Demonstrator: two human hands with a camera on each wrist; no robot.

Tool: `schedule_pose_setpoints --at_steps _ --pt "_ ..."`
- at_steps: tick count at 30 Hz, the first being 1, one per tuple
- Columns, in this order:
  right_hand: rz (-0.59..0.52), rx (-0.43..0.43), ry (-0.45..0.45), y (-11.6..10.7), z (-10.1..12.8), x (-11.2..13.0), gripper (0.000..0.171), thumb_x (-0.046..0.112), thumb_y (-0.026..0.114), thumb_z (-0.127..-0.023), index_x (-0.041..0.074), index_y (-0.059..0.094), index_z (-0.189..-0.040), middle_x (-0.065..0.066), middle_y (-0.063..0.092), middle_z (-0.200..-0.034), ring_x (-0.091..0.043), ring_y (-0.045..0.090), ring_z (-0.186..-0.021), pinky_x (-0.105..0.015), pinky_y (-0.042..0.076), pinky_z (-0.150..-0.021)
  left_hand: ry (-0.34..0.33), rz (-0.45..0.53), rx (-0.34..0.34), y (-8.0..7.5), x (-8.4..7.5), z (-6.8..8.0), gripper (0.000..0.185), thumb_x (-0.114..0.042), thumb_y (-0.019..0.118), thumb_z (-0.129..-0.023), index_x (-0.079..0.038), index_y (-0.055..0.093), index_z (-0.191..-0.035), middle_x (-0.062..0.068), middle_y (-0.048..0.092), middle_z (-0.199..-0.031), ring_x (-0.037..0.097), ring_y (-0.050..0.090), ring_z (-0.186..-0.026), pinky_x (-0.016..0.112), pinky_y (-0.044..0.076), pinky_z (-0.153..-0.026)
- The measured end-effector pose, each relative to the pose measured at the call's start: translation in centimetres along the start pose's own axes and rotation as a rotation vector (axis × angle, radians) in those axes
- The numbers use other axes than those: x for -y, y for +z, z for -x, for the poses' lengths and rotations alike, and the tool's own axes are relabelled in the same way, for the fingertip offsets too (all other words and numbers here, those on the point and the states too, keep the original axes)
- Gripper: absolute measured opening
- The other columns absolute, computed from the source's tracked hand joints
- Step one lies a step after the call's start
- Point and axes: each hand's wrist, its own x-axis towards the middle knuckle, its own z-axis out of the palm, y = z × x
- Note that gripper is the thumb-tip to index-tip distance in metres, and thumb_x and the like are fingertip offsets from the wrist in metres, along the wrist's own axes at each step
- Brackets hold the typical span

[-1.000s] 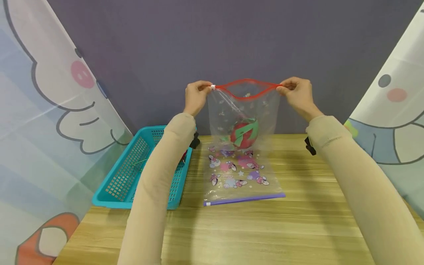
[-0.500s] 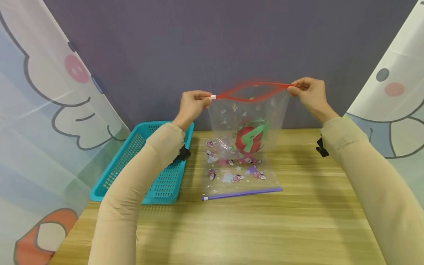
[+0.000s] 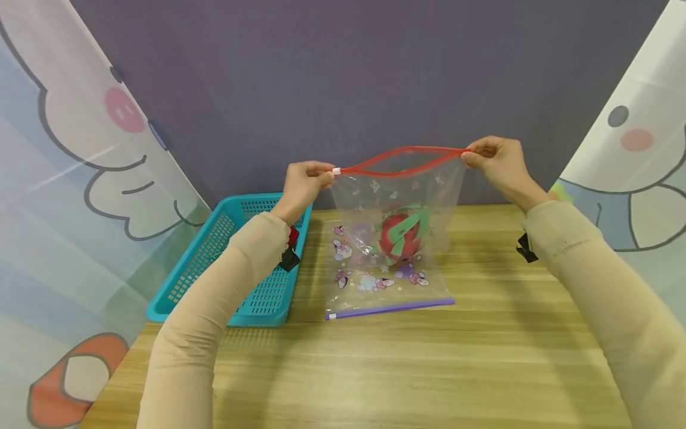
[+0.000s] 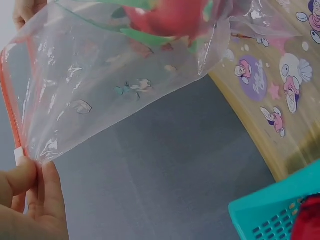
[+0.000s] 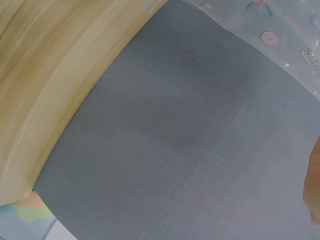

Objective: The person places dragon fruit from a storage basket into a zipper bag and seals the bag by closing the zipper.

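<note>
Pale wood-grain laminate, streaked lengthwise, covers the table (image 3: 482, 357), which stands against a matte grey-purple wall (image 3: 343, 71) with glossy cartoon-printed curtains hanging at either side. At the table's left edge sits a teal plastic basket (image 3: 203, 280), rectangular with a perforated grid wall, something red lying in its far corner. Beside it, the left hand (image 3: 301, 185) is raised above the table's back edge, thumb and forefinger pressed together, pinching the left end of the red zip strip at its small white slider. From there hangs the clear zip bag (image 3: 370, 202), thin crinkly film printed with small faint figures, its mouth bowed open into a narrow lens shape. Inside, near the bottom, rests a round red ball (image 3: 396, 235) banded with green strips, just above the table. Under it lies a second flat bag (image 3: 375, 280) printed with pink and purple cartoon figures, its purple zip edge facing the table's front. The right hand (image 3: 495, 164) pinches the right end of the red strip between thumb and fingertips, the other fingers curled.
</note>
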Motion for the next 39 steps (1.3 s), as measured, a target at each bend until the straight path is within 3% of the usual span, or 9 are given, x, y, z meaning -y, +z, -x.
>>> schedule_pose_setpoints --at_steps 10,19,27,30,33,36,39 --pt "0.086 0.054 0.033 0.2 1.0 0.9 0.029 0.029 0.068 -0.08 0.004 0.066 -0.095 0.018 0.064 -0.072 -0.001 0.063 -0.07 -0.011 0.048 -0.068 0.027 -0.047 -0.027 -0.5 0.8 -0.8 0.018 -0.009 0.062 -0.087 -0.007 0.069 -0.104 0.008 0.066 -0.093 0.015 0.064 -0.085 0.023 0.053 -0.078" --pt "0.047 0.076 0.02 0.0 1.2 0.7 0.021 0.025 0.068 -0.081 0.007 0.066 -0.092 0.017 0.066 -0.074 0.002 0.064 -0.069 -0.01 0.049 -0.067 0.037 -0.055 -0.035 -0.8 1.3 -1.1 0.018 -0.01 0.063 -0.086 -0.008 0.069 -0.103 0.007 0.066 -0.093 0.016 0.064 -0.085 0.024 0.052 -0.079" --pt "0.042 0.073 0.053 -0.4 1.3 0.5 0.018 0.026 0.068 -0.081 0.011 0.066 -0.091 0.018 0.066 -0.074 0.002 0.064 -0.07 -0.01 0.048 -0.068 0.034 -0.033 0.015 -0.3 1.1 -0.4 0.021 -0.013 0.063 -0.087 -0.01 0.068 -0.106 0.008 0.066 -0.098 0.017 0.064 -0.088 0.028 0.052 -0.083" --pt "0.077 0.065 0.091 -0.1 1.5 0.8 0.025 0.03 0.068 -0.082 0.013 0.066 -0.1 0.021 0.064 -0.079 0.003 0.061 -0.077 -0.015 0.045 -0.076 0.03 -0.028 0.023 0.0 1.1 0.1 0.021 -0.014 0.064 -0.086 -0.013 0.068 -0.107 0.006 0.066 -0.097 0.017 0.064 -0.087 0.03 0.051 -0.084" --pt "0.155 0.046 0.097 0.8 1.9 1.6 0.04 0.035 0.065 -0.084 0.016 0.06 -0.118 0.011 0.064 -0.102 -0.007 0.058 -0.101 -0.028 0.043 -0.09 0.037 -0.038 0.029 0.4 0.9 0.7 0.021 -0.017 0.065 -0.086 -0.015 0.068 -0.107 0.005 0.066 -0.097 0.017 0.063 -0.087 0.033 0.05 -0.084" --pt "0.217 -0.016 0.003 2.4 2.2 2.8 0.047 0.033 0.061 -0.087 0.013 0.053 -0.129 -0.004 0.057 -0.124 -0.019 0.048 -0.12 -0.038 0.038 -0.101 0.047 -0.032 0.037 1.0 0.9 1.2 0.021 -0.017 0.065 -0.085 -0.014 0.068 -0.106 0.007 0.067 -0.097 0.018 0.063 -0.088 0.033 0.05 -0.084" --pt "0.237 -0.085 -0.186 4.5 2.4 4.0 0.04 0.022 0.06 -0.088 0.005 0.056 -0.124 -0.013 0.056 -0.126 -0.026 0.046 -0.123 -0.039 0.033 -0.107 0.056 -0.011 0.042 1.5 1.0 1.6 0.021 -0.017 0.066 -0.084 -0.012 0.069 -0.104 0.008 0.068 -0.096 0.018 0.064 -0.087 0.033 0.051 -0.082"
